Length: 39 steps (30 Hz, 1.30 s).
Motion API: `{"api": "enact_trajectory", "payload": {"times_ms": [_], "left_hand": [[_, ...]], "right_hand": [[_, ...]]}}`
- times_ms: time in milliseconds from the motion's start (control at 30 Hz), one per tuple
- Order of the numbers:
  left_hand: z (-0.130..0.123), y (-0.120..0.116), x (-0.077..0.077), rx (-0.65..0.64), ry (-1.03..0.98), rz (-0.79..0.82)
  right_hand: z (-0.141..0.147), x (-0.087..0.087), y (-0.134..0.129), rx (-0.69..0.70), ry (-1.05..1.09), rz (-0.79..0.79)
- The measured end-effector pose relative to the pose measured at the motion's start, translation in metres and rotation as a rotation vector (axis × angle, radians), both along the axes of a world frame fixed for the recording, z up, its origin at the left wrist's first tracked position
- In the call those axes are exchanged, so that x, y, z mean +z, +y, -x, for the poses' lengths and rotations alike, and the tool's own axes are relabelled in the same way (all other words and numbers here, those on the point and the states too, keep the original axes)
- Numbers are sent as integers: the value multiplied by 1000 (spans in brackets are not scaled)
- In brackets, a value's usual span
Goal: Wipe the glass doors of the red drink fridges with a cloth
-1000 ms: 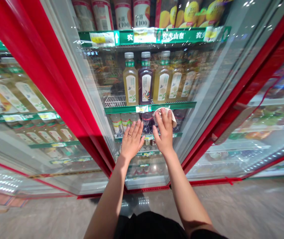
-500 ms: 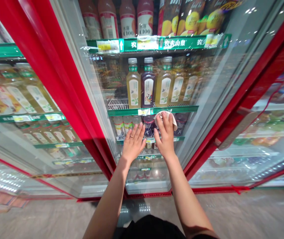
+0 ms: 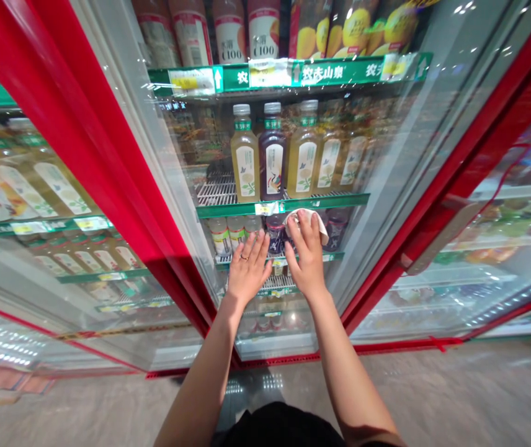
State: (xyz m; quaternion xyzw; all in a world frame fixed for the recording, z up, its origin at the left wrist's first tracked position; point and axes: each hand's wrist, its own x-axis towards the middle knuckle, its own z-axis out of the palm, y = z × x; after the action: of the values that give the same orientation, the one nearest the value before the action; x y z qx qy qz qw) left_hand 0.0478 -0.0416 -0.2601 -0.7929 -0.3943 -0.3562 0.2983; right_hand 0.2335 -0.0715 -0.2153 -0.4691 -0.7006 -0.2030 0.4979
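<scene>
My right hand (image 3: 306, 257) presses a white cloth (image 3: 324, 231) against the glass door (image 3: 228, 143) of a drinks fridge, its fingers spread over the cloth. Most of the cloth is hidden under the fingers. Lower and to the left, my left hand (image 3: 249, 267) is spread flat at the same glass, a ring on one finger and nothing held. Behind the pane, above my hands, stand a dark bottle (image 3: 272, 158) and a pale yellow bottle (image 3: 245, 162), with several more beside them.
Red door frames (image 3: 107, 149) run down both sides of the glass. A handle (image 3: 437, 236) sits on the right frame. Green shelf strips (image 3: 325, 72) carry price tags. Neighbouring fridge doors show more bottles (image 3: 56, 180). Grey floor (image 3: 470, 397) lies below.
The view has shifted slightly, so the shelves and bottles sit a little farther left. My right hand and the cloth have moved very slightly left in view; my left hand has barely moved.
</scene>
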Motion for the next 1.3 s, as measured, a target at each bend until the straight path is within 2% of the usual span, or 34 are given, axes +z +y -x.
{"api": "enact_trajectory", "payload": {"times_ms": [100, 233, 367, 500, 633, 733, 867, 967, 1133, 1233, 1300], "left_hand": [[0, -1, 1, 1, -1, -7], [-1, 0, 1, -6, -8, 3], [-2, 0, 0, -4, -18, -10], [-1, -1, 1, -5, -12, 12], [-2, -3, 4, -2, -4, -8], [-1, -6, 9, -1, 8, -21], [9, -15, 15, -3, 5, 40], [22, -18, 15, 30, -44, 35], [35, -10, 11, 78, -42, -14], [33, -4, 7, 95, -32, -75], [31, -1, 4, 93, -42, -102]], "right_hand": [[-2, -8, -4, 33, -47, 20], [-12, -17, -8, -14, -14, 44], [-10, -8, -2, -68, 57, 18], [-1, -4, -1, -32, -6, 18], [1, -18, -7, -18, -48, 15], [3, -25, -9, -57, 21, 20], [13, -16, -3, -45, 103, 3], [22, -8, 0, -22, 59, 22], [25, -19, -6, -1, -34, 25], [25, -24, -7, -62, 12, 10], [29, -20, -4, -79, 51, -9]]}}
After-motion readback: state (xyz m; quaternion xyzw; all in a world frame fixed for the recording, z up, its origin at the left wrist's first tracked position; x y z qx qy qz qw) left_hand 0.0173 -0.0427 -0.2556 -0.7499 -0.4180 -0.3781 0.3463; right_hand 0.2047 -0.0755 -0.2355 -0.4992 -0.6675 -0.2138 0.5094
